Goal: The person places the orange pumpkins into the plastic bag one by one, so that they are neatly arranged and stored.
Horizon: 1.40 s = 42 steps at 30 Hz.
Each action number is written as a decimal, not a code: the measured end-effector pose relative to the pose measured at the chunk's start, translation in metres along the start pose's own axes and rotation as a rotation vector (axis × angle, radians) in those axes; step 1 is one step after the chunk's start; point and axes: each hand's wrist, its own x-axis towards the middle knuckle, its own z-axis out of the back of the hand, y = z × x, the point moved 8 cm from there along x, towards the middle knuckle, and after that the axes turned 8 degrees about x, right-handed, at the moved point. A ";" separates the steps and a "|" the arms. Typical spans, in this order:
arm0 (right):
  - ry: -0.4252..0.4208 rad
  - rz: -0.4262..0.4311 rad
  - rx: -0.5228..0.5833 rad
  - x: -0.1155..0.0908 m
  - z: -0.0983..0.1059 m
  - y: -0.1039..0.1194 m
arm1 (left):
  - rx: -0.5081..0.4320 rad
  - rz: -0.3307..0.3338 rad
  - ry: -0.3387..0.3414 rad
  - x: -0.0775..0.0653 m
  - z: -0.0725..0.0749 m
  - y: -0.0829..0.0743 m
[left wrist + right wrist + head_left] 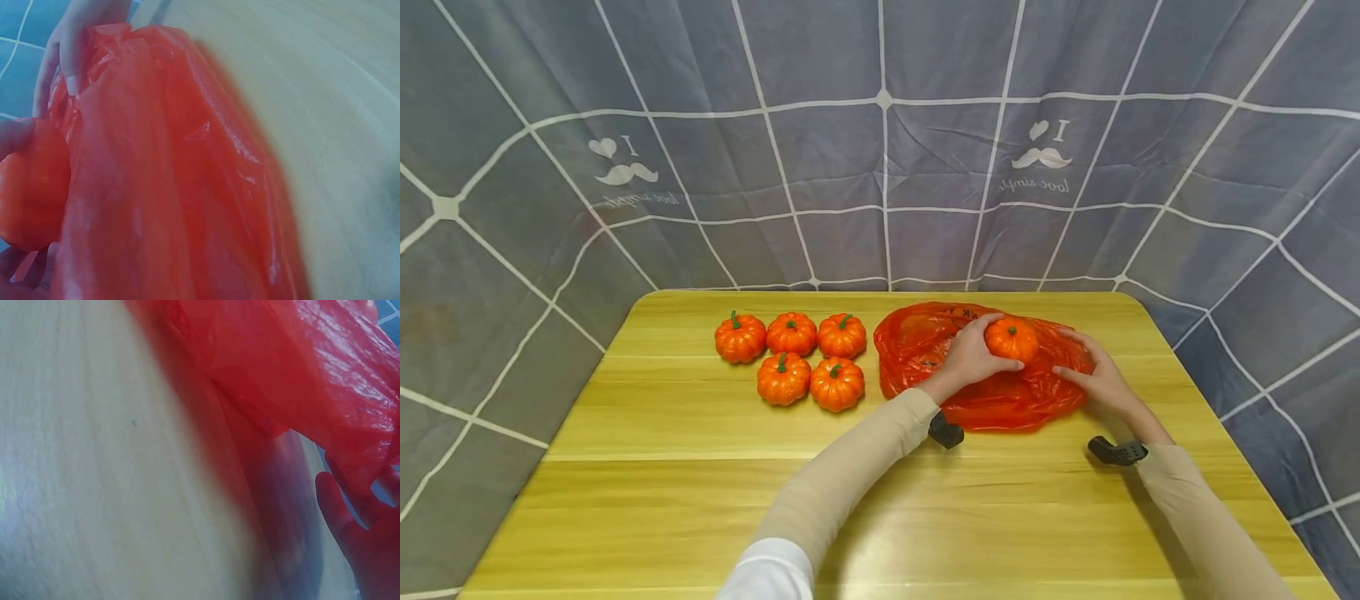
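My left hand (976,354) grips a small orange pumpkin (1012,339) with a green stem, held just above a crumpled red plastic bag (992,396) on the wooden table (700,483). In the left wrist view the pumpkin (31,187) sits at the left edge, against the bag (181,187). My right hand (1096,377) holds the bag's right edge, thumb and fingers on the film. In the right wrist view its fingers (359,550) show red through the bag (312,375). The inside of the bag is hidden.
Several more orange pumpkins (790,358) lie in two rows on the table, left of the bag. A grey cloth with white grid lines (880,167) hangs behind and around the table. Bare wood stretches along the near half.
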 end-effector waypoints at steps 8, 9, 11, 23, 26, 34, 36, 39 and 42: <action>0.001 -0.016 -0.008 0.002 0.001 -0.003 | -0.035 0.040 0.003 0.002 -0.007 0.004; 0.000 -0.016 -0.005 0.001 0.001 -0.003 | -0.041 0.043 0.003 0.002 -0.008 0.004; -0.005 -0.014 0.002 0.001 0.001 -0.002 | -0.051 0.046 0.004 0.003 -0.011 0.005; -0.017 -0.006 -0.017 0.002 -0.002 0.002 | -0.061 0.035 0.019 0.008 -0.024 0.006; -0.020 -0.009 -0.037 0.002 -0.002 0.003 | -0.049 0.026 0.026 0.009 -0.026 0.007; -0.029 0.007 -0.077 0.003 -0.003 0.001 | -0.012 0.019 0.033 0.011 -0.032 0.009; -0.032 0.004 -0.093 0.003 -0.003 0.000 | -0.004 0.025 0.037 0.011 -0.033 0.010; -0.037 -0.004 -0.112 0.003 -0.002 -0.003 | 0.021 0.026 0.046 0.012 -0.035 0.011; -0.043 -0.010 -0.123 0.002 -0.001 -0.003 | 0.064 0.013 0.054 0.014 -0.037 0.010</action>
